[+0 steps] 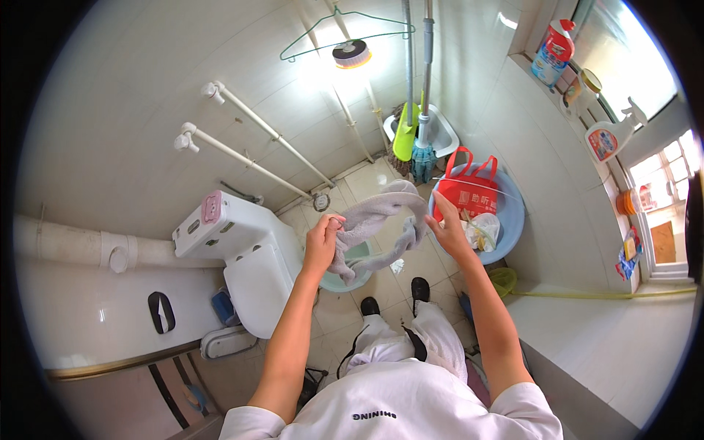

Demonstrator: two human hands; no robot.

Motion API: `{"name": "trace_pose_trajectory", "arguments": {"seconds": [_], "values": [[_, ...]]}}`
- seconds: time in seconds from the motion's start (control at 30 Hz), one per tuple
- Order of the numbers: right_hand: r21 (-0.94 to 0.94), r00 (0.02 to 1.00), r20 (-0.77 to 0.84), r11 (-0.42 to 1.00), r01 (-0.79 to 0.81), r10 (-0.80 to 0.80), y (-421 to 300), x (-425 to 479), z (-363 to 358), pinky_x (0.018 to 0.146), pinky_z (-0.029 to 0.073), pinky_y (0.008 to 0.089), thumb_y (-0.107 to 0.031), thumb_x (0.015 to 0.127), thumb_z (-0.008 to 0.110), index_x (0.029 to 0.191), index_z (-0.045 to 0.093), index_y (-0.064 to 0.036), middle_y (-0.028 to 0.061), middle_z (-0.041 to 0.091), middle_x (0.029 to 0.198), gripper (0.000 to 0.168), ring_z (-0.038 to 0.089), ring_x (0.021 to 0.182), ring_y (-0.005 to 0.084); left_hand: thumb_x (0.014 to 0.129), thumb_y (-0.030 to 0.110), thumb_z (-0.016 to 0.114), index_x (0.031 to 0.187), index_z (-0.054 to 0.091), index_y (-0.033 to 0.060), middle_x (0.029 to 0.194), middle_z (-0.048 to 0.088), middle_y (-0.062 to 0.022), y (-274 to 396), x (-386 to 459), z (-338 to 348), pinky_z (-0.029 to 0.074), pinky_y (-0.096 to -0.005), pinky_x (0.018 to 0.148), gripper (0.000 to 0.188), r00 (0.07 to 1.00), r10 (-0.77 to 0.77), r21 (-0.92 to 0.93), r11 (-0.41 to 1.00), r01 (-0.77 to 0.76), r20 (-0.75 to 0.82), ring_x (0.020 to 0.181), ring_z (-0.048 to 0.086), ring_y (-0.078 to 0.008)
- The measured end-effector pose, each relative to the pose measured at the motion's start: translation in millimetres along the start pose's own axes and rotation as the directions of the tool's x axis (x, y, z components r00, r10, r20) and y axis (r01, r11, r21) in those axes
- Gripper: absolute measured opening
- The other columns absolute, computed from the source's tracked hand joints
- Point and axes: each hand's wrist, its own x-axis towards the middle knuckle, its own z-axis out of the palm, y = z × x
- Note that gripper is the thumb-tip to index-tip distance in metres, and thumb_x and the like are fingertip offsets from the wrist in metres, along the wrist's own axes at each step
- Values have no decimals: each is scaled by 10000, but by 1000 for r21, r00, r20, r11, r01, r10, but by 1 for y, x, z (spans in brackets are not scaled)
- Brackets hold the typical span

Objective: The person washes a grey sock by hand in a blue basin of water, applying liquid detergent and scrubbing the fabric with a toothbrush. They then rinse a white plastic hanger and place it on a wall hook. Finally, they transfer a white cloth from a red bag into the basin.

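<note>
A ring-shaped, grey plush cloth [374, 212], partly twisted, hangs in the air before me. My left hand [322, 242] pinches its left edge between thumb and fingers. At the opposite edge is my right hand [452, 234], its thumb and fingers apart. The thumb tip meets the fabric in the picture, but I cannot tell if it grips. Below the cloth, and partly hidden by it, a pale green basin [352, 287] stands on the tiled floor. The white toilet [258, 280], lid down, is to the left of my left hand.
Right of the cloth, a blue tub [514, 220] holds a red bag [467, 190] and crumpled plastic. Mops [423, 159] lean in the corner by a white sink [448, 132]. Cleaning bottles [553, 55] line the window ledge. A yellow-green net [501, 281] lies low at right.
</note>
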Motion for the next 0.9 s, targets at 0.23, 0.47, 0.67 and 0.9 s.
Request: {"name": "trace_pose_trajectory", "arguments": {"seconds": [0.23, 0.47, 0.67, 0.9], "values": [[261, 953, 292, 952, -157, 77, -53, 38, 22, 781, 439, 324, -124, 833, 609, 1040, 598, -28, 131, 568, 923, 228, 553, 869, 270, 881, 128, 529, 879, 597, 49, 746, 599, -65, -4, -18, -32, 451, -361, 773, 104, 881, 457, 348, 851, -393, -121, 706, 567, -240], [22, 873, 480, 996, 86, -86, -99, 19, 51, 821, 418, 371, -153, 802, 640, 912, 606, -49, 119, 562, 977, 154, 542, 948, 268, 843, 138, 563, 919, 600, 80, 773, 601, -29, -9, -46, -68, 421, -411, 875, 103, 766, 636, 460, 712, -532, -99, 806, 563, -228], [235, 998, -13, 970, 58, -57, -143, 21, 74, 780, 457, 363, -71, 723, 703, 835, 598, -22, 153, 543, 1041, 161, 535, 957, 312, 749, 162, 620, 1073, 592, 88, 1096, 572, -50, -3, -74, -89, 249, -457, 1019, 334, 855, 486, 743, 503, -442, 180, 1065, 505, -221], [44, 968, -228, 992, 121, -108, -198, 8, 93, 736, 444, 363, -54, 665, 725, 768, 600, -34, 130, 537, 1080, 163, 517, 865, 272, 776, 247, 661, 1140, 538, 74, 1165, 521, -55, -27, -79, -60, 439, -385, 879, 421, 987, -139, -157, 980, 125, -80, 1036, 521, -219]]}}
